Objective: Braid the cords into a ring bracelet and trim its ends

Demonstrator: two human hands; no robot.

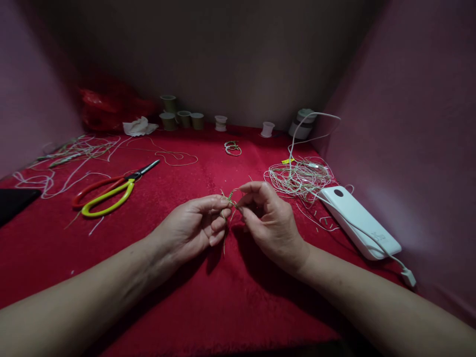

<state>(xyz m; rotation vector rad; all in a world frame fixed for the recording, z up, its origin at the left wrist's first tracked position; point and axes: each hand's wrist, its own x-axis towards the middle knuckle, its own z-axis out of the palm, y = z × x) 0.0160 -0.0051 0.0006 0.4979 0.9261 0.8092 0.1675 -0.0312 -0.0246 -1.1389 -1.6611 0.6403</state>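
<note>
A small knotted cord [230, 195], thin and greenish-tan, is stretched between my two hands above the red cloth. My left hand [201, 218] pinches one part of it between thumb and forefinger, the other fingers curled below. With thumb and forefinger, my right hand [269, 218] grips the cord's other side, close to the left fingertips. Loose cord ends dangle beneath the fingers. Beyond the hands lie two or so small cord rings [232, 148]. The exact form of the knot is too small to make out.
Scissors [111, 191] with red and yellow handles lie left. A cord tangle [297, 178] and white power bank [359, 223] with cable sit right. Several thread spools [197, 121], a red plastic bag [111, 106] and a jar [302, 124] stand at the back. More cords [82, 151] lie far left.
</note>
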